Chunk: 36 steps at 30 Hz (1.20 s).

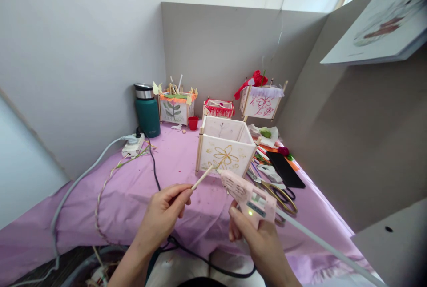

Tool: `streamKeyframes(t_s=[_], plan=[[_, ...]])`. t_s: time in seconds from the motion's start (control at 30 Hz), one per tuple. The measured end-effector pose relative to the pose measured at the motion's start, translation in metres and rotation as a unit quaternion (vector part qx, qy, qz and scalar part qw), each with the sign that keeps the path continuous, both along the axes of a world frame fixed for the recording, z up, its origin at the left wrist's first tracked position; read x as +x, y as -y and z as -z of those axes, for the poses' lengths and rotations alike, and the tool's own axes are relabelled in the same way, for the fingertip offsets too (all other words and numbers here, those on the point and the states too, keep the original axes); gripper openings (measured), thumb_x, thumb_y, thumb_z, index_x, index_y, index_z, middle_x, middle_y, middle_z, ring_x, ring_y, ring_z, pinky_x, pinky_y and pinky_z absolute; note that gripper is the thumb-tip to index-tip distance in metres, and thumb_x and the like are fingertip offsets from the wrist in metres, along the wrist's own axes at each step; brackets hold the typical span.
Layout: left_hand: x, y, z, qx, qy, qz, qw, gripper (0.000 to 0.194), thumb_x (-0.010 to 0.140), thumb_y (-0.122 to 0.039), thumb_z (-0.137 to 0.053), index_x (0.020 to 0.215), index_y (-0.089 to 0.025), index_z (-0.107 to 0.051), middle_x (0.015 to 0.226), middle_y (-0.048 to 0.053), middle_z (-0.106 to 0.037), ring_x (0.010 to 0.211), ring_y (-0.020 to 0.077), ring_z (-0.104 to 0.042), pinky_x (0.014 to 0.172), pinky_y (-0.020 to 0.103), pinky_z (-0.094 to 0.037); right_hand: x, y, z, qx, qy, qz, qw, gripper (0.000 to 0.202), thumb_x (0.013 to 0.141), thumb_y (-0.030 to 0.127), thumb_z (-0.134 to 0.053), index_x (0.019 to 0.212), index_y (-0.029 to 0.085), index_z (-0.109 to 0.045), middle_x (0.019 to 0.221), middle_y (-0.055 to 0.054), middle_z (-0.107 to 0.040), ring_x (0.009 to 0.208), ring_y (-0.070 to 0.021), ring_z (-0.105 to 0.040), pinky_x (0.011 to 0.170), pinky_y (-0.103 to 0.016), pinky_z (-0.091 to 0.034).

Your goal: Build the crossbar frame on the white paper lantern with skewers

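glue gun (248, 196) in right hand (255, 233), stick (202, 177) nearby

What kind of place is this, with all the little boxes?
It looks like a craft corner, maybe in a workshop or classroom. The right hand holds a glue gun, a flower-painted box stands on the purple cloth, and scissors lie nearby.

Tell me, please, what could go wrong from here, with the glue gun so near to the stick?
The glue gun in the right hand shows a lit light, so its nozzle may be hot; the left hand's fingers, holding the stick close by, might get burned.
Glue could drip onto the purple cloth or smear the flower drawing behind the nozzle.
The black cord across the lap could snag.
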<state>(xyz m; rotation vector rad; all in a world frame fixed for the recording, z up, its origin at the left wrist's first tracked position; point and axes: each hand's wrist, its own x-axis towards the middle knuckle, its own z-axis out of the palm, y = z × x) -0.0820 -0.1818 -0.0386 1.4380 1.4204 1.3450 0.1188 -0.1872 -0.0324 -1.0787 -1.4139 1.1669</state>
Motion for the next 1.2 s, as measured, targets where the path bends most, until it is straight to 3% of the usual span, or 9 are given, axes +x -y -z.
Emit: streamKeyframes(t_s=[0.47, 0.73, 1.2], plan=[[0.0014, -0.0038, 0.0029, -0.052, 0.061, 0.018, 0.997, 0.032, 0.077, -0.042, -0.064, 0.095, -0.017, -0.071, 0.058, -0.003, -0.053, 0.043, 0.0044, -0.039, 0.039, 0.017, -0.027, -0.0008, -0.0022, -0.0007, -0.01, 0.032, -0.01, 0.999, 0.032, 0.084, 0.045, -0.054, 0.065, 0.018, -0.051, 0.05, 0.003, -0.05, 0.051, -0.014, -0.053, 0.057, -0.027, -0.043], [0.0004, -0.0016, 0.0045, -0.054, 0.047, 0.043, 0.997, 0.033, 0.082, -0.045, -0.057, 0.097, -0.018, -0.071, 0.059, -0.002, -0.054, 0.043, 0.0041, -0.039, 0.039, 0.017, -0.025, -0.0022, -0.0014, -0.0054, -0.002, 0.022, -0.011, 1.0, 0.028, 0.084, 0.044, -0.055, 0.071, 0.018, -0.052, 0.05, 0.004, -0.05, 0.049, -0.0133, -0.052, 0.054, -0.026, -0.041], [-0.0009, -0.0006, 0.0057, -0.066, 0.06, 0.06, 0.994, 0.038, 0.084, -0.048, -0.054, 0.099, -0.016, -0.068, 0.058, -0.003, -0.054, 0.043, 0.0054, -0.038, 0.04, 0.019, -0.025, -0.0016, 0.0011, -0.0033, -0.017, 0.053, -0.003, 0.998, 0.036, 0.083, 0.045, -0.054, 0.059, 0.019, -0.051, 0.049, 0.001, -0.052, 0.051, -0.0151, -0.054, 0.058, -0.028, -0.043]])
